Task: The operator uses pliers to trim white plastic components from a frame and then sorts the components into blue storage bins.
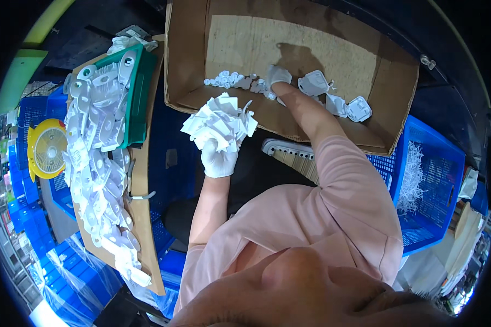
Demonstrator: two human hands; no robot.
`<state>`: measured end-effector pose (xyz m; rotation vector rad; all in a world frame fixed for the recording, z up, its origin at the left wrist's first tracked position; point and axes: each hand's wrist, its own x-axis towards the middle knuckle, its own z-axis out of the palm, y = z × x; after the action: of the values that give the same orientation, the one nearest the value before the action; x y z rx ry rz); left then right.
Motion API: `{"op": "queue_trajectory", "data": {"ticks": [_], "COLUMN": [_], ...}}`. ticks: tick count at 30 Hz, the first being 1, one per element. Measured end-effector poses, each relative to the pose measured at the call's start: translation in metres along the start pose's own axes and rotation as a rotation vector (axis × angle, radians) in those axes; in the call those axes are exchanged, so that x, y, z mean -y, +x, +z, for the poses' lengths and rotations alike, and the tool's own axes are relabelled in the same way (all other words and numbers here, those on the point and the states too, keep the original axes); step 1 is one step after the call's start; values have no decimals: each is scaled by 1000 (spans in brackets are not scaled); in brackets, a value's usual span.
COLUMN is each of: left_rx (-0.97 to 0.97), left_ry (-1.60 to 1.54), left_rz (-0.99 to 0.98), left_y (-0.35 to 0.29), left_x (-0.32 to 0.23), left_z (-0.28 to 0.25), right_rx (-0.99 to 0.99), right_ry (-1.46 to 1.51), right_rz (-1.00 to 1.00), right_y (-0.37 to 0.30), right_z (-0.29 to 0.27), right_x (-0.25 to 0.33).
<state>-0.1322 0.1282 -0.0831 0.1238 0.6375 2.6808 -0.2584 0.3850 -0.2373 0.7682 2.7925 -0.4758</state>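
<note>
My left hand (219, 161), in a white glove, is closed around a big bunch of flat, angular white pieces (221, 121), held up in front of the cardboard box (401, 90). The pieces fan out in all directions, and their material is unclear. My right hand (279, 75), also gloved in white, reaches into the box beside a row of small white parts (226, 79); its fingers do not show clearly. Farther right in the box lie a larger white plastic part (313, 83) and a squarish white part (359, 109).
On my left, a brown board (147, 240) bears a long heap of white plastic housings (101, 191) and a green bin (141, 98). A yellow fan (47, 149) stands beyond it. At right is a blue crate (433, 180) with thin white scraps (412, 182).
</note>
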Motion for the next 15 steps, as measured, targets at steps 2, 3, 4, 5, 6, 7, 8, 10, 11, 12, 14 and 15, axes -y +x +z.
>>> {"op": "queue_trajectory", "data": {"ticks": [2,3,4,5,6,7,8,10,11,12,14,15], "left_rx": [23,38,37,38,40,39,43,62,61,55,38,34], "left_ry": [13,26,24,19,11,11,5,-3,3,15,36,58], "left_rz": [-14,-23,-23,-35,-53,-56,-69,-80,-71,-53,-46,-30], "left_y": [2,2,3,4,2,1,0,3,4,3,5,3], "left_x": [0,1,2,3,4,2,0,1,6,8,13,6], "left_z": [2,5,4,3,4,4,3,5,6,7,7,5], "right_rx": [83,-7,-96,-95,-101,-108,4,127,191,254,215,181], "right_ry": [-124,-108,-92,-93,-45,7,-45,-149,-135,-118,-162,-132], "right_rz": [-89,-148,-209,-209,-384,-562,-726,-892,-714,-546,-477,-445], "right_y": [-1,-6,-9,-5,-1,2,4,17,21,19,21,10], "right_z": [-2,0,1,4,8,11,16,37,56,64,71,72], "right_x": [-2,-5,-6,-3,2,12,26,42,38,42,37,51]}}
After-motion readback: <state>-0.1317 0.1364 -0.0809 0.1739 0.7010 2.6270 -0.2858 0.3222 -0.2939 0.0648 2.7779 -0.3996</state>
